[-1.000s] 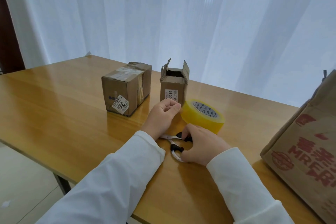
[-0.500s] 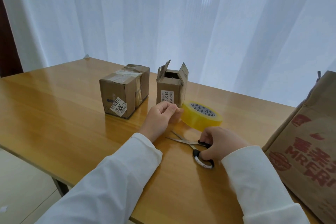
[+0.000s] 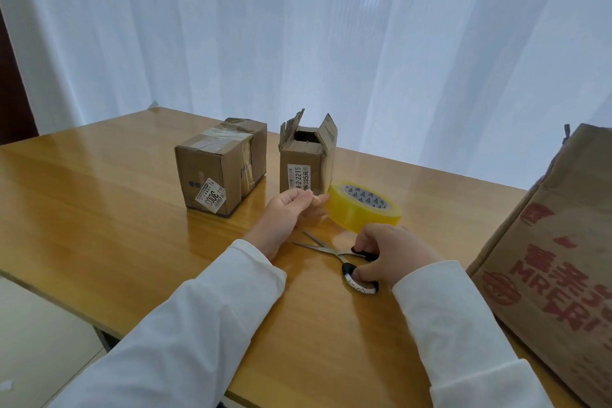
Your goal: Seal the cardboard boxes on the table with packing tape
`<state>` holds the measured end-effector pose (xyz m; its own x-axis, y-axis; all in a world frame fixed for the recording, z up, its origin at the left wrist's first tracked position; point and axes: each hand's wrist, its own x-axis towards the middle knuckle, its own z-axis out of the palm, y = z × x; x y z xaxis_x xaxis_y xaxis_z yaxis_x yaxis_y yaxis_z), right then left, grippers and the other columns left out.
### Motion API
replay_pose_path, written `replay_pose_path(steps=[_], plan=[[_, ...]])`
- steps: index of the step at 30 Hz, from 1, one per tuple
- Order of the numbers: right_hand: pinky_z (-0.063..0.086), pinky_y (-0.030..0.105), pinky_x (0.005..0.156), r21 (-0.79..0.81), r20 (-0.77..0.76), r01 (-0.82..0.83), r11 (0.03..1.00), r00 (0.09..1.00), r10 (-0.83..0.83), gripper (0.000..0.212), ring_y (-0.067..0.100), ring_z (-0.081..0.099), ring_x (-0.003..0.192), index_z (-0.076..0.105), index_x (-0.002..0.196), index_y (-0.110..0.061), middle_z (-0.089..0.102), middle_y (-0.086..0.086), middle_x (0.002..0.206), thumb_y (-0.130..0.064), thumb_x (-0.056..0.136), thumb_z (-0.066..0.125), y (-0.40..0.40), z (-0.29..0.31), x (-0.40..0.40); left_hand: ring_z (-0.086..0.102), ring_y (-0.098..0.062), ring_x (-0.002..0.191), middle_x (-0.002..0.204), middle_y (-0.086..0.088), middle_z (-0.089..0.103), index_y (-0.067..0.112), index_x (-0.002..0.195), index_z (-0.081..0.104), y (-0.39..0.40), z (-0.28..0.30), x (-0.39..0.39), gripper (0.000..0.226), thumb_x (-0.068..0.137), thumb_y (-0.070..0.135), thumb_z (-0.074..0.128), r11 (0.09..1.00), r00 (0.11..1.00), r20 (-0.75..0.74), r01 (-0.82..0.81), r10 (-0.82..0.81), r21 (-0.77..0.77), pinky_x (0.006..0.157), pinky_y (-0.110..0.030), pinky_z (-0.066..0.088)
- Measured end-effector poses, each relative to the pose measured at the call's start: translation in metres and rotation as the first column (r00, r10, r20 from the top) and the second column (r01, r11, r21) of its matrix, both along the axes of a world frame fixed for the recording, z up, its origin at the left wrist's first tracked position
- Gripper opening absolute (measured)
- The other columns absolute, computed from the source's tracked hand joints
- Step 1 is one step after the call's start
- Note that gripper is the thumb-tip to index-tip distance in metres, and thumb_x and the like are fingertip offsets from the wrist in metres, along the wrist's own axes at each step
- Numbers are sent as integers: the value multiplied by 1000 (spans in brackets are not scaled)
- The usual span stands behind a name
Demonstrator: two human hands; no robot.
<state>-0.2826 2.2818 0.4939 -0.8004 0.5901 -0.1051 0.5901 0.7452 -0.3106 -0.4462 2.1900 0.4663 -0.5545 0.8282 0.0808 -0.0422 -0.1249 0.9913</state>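
Two small cardboard boxes stand on the wooden table (image 3: pixel 99 235). The left box (image 3: pixel 220 169) has tape across its closed top. The right box (image 3: pixel 306 162) has its top flaps standing open. A yellow roll of packing tape (image 3: pixel 362 207) lies tilted just in front of the open box. My left hand (image 3: pixel 291 212) pinches the free end of the tape at the roll's left side. My right hand (image 3: pixel 394 253) grips the black handles of a pair of scissors (image 3: pixel 344 258) lying on the table, blades apart and pointing left.
A large brown paper bag (image 3: pixel 556 255) with red print stands at the right edge of the table. White curtains hang behind the table. The table's near edge runs under my forearms.
My right hand slid the scissors to the right and the blades opened. My left hand stays at the tape roll, pinching its end.
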Motion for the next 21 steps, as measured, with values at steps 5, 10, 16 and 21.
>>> replay_pose_path(steps=[5,10,16,21], plan=[[52,30,82,-195,-101,-27,980,995,8,27,14,59,88,57,88,-33,58,-12,92,-29,66,72,8,-4,5,66,-6,90,104,-4,72,7,93,60,-2,2,1,24,98,25,46,999,1000,4,-11,11,30,72,-12,51],[49,24,69,-575,-379,-175,799,923,-70,35,14,59,68,57,80,-20,62,-7,72,-20,47,68,18,-3,12,67,-21,97,111,-10,70,12,83,60,-1,4,-6,32,100,32,41,1000,984,178,26,-28,16,87,-33,52],[57,27,62,-795,-547,-324,512,747,-377,24,22,70,73,53,97,-14,68,11,87,3,83,62,18,-11,7,67,-17,100,105,0,72,15,86,54,-2,5,-8,32,100,37,36,999,956,291,34,-29,-13,95,-35,46],[37,19,53,-797,-563,-310,518,691,-453,34,14,66,72,53,113,-18,73,6,87,-13,82,66,20,-9,6,66,-13,101,111,3,70,17,97,58,-1,1,-2,18,98,31,47,999,992,125,36,-32,-31,86,-27,50]])
